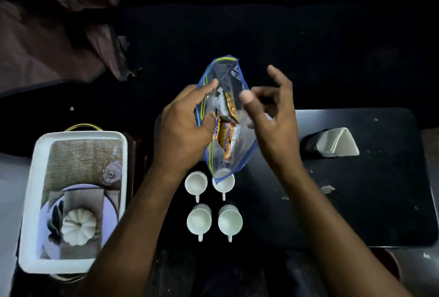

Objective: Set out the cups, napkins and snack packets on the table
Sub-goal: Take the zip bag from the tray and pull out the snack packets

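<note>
Above the black table point(356, 201) I hold a clear zip bag point(228, 78) with a blue rim, its mouth open and pointing away from me. Orange and purple snack packets point(226, 130) lie inside it. My left hand point(183, 125) grips the bag's left edge. My right hand point(270, 116) is at the bag's right side, thumb against the plastic and fingers spread. Several white cups stand in two rows under the bag, among them one at the near left point(199, 222) and one at the near right point(230, 222). A stack of white napkins point(337, 143) lies at the right.
A white tray point(31, 201) with a printed picture inside sits on the left. Brown cloth point(52, 35) is heaped at the far left. Small white scraps point(327, 188) dot the table's right part. The surroundings are dark.
</note>
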